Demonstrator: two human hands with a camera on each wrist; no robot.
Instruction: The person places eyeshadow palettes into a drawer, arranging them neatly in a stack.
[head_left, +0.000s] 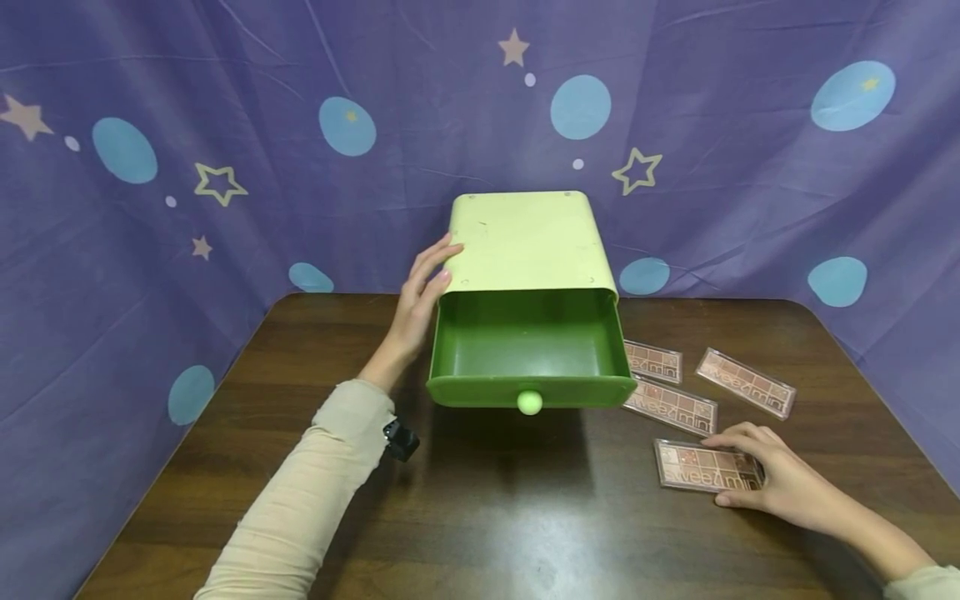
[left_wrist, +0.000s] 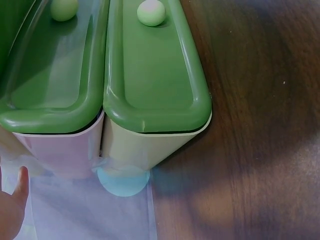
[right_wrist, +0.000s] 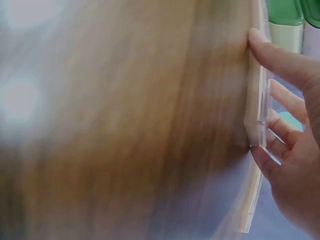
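Note:
My right hand (head_left: 783, 482) pinches the right end of the nearest eyeshadow palette (head_left: 693, 468), thumb on the near edge and fingers on the far one. In the right wrist view, that palette (right_wrist: 255, 107) stands edge-on between thumb and fingers. At the centre back is a drawer cabinet with a pale yellow-green top (head_left: 528, 242). Its top drawer (head_left: 465, 393) is pulled out, and the inside shows bare green. My left hand (head_left: 412, 321) rests against the cabinet's left side, fingers loosely extended up to the top edge.
Beyond the held palette lie more palettes, one (head_left: 672, 408) partly behind the drawer, one (head_left: 656, 363) farther back and one (head_left: 746, 383) to the right. Lower drawers (left_wrist: 155, 80) with round knobs are closed. A purple patterned curtain (head_left: 465, 108) hangs behind the wooden table (head_left: 480, 533).

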